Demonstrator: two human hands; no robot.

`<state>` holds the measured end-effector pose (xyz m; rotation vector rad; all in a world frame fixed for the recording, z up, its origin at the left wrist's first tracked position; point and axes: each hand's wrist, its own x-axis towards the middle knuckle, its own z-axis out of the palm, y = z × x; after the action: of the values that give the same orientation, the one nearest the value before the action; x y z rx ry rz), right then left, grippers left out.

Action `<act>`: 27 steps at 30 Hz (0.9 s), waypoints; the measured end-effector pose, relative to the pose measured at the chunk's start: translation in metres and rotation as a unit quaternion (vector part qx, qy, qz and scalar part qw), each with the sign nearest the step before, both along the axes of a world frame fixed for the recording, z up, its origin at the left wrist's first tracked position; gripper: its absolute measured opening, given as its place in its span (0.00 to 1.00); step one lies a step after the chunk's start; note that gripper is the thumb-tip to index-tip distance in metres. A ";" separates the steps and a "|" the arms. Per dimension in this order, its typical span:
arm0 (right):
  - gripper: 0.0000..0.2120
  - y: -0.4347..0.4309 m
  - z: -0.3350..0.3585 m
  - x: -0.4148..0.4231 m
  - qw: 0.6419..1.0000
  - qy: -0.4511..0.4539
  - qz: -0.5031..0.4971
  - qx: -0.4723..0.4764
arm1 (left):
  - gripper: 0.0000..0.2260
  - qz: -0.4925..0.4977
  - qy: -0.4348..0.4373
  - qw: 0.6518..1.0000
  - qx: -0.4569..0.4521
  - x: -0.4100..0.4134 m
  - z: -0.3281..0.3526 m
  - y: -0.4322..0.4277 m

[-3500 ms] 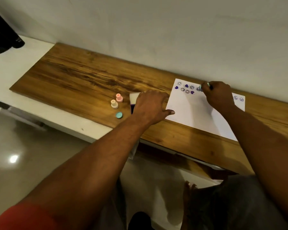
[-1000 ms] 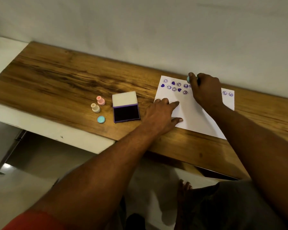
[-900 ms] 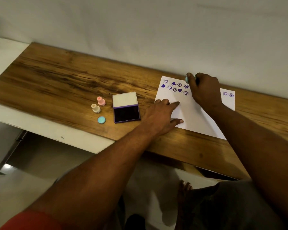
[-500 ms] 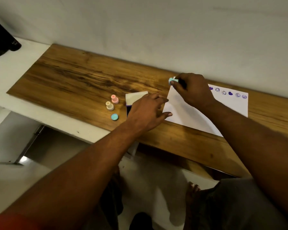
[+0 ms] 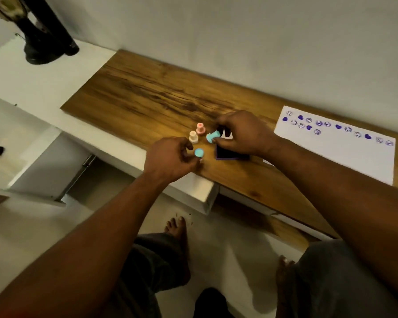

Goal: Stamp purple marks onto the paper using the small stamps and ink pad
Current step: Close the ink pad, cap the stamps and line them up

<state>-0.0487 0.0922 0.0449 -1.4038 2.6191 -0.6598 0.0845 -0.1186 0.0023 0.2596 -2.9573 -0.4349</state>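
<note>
We hold the blue stamp (image 5: 213,136) pinched in our right hand (image 5: 241,134), tilted so its long axis runs from about 2 o'clock down to 8 o'clock, the wide end toward 8. It hangs over the bench (image 5: 152,97), just at 10 o'clock of the ink pad (image 5: 231,153), most of which our right hand covers.

The relation that matters: the round blue cap (image 5: 199,153) lies flat at 7 o'clock from the stamp, touching the fingertips (image 5: 194,158) of our left hand (image 5: 170,159) — the nearer hand by far. The left fingers curl loosely round it; we cannot tell if they grip it yet. Our guess is that cap and stamp are about to meet.

At 10 o'clock of the blue stamp stand the cream stamp (image 5: 193,137) and pink stamp (image 5: 200,128), both upright, smooth plastic, spool-shaped. The pad is a flat, dark rectangle with a purple rim.

The paper (image 5: 345,154) lies well apart at 3 o'clock — matte white, with purple hearts and faces along its far edge. The bench is glossy, streaked wood.
</note>
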 end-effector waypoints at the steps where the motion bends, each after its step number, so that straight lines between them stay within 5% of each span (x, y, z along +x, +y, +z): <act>1: 0.13 -0.008 -0.001 0.003 1.000 -0.002 0.011 -0.001 | 0.23 0.007 -0.010 1.000 -0.003 0.001 -0.002 -0.003; 7: 0.15 -0.033 -0.004 0.015 0.998 -0.006 0.049 0.026 | 0.28 0.026 -0.040 0.999 0.010 0.001 -0.011 -0.006; 17: 0.17 -0.044 -0.011 0.018 0.994 0.066 0.062 0.053 | 0.14 0.032 -0.025 0.998 0.055 -0.005 -0.013 0.009; 27: 0.16 -0.041 -0.016 0.016 0.989 0.096 0.068 0.085 | 0.11 0.025 -0.030 0.998 0.043 -0.005 -0.010 0.015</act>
<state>-0.0325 0.0515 0.0291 -1.6464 2.6120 -0.2905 0.0792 -0.1039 -0.0075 0.3621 -2.9863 -0.5581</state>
